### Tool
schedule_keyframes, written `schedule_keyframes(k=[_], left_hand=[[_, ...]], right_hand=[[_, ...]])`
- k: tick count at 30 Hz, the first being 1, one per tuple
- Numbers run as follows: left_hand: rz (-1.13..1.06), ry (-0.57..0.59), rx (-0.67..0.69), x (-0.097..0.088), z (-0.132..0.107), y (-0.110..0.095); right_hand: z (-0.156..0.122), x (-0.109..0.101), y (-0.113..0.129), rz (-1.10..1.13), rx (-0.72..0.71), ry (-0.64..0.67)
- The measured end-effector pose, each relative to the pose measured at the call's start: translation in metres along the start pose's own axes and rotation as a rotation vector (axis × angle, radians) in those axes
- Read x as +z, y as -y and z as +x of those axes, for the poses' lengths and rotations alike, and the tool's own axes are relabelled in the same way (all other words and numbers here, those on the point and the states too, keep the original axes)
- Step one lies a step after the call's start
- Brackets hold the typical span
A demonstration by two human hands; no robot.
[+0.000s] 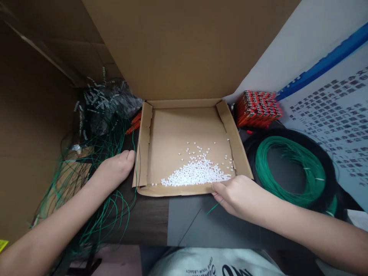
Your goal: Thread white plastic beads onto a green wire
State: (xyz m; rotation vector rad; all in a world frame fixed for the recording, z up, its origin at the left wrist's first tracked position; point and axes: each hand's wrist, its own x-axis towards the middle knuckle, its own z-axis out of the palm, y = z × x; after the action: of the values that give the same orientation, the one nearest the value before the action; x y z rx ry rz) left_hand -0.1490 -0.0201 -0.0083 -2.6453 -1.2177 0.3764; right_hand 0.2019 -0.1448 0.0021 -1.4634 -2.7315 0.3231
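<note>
A shallow cardboard box point(184, 119) lies on the table, its lid point(184, 46) standing raised at the back. Small white beads point(198, 172) are heaped along its front wall, with several scattered behind the heap. Beside the box's left wall, my left hand point(120, 165) is closed; a green wire runs past its fingertips, and what it holds is hidden. My right hand point(234, 193) is closed at the front right edge of the box, thumb at the lip. The end of a green wire point(212, 208) sticks out below its fingers.
Loose green wires point(115, 214) tangle under and around my left forearm. White-beaded strands point(97, 99) lie at the back left. Right of the box are a stack of red-orange pieces point(255, 109) and a green wire coil point(267, 180). Tall cardboard point(34, 115) stands at left.
</note>
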Motion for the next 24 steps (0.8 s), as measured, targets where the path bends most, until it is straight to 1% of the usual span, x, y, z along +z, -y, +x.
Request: schedule_keyframes(k=[5, 8, 11, 13, 17, 19, 21, 22, 24], left_hand=[[-0.111, 0.014, -0.051, 0.001, 0.002, 0.004], [-0.224, 0.026, -0.095, -0.003, 0.008, 0.006], [-0.378, 0.024, -0.142, -0.008, 0.014, 0.011], [-0.497, 0.015, -0.185, -0.011, 0.016, 0.015], [-0.738, -0.032, -0.327, -0.018, 0.013, 0.025], [-0.86, -0.055, -0.399, -0.026, 0.01, 0.029], [-0.975, -0.071, -0.434, -0.039, 0.011, 0.027], [-1.022, -0.077, -0.433, -0.047, 0.013, 0.024], [-1.076, -0.092, -0.401, -0.065, 0.022, 0.009]], right_hand=[[-0.002, -0.001, 0.004, 0.027, -0.013, 0.041], [0.0, -0.006, 0.003, 0.044, -0.001, 0.1], [0.004, -0.013, 0.001, 0.11, 0.03, 0.187], [0.006, -0.016, 0.001, 0.153, 0.046, 0.218], [0.007, -0.02, 0.001, 0.202, 0.076, 0.271], [0.008, -0.022, 0.001, 0.21, 0.094, 0.296], [0.01, -0.024, 0.002, 0.212, 0.107, 0.315], [0.011, -0.024, 0.002, 0.213, 0.114, 0.323], [0.014, -0.026, 0.003, 0.215, 0.127, 0.341]])
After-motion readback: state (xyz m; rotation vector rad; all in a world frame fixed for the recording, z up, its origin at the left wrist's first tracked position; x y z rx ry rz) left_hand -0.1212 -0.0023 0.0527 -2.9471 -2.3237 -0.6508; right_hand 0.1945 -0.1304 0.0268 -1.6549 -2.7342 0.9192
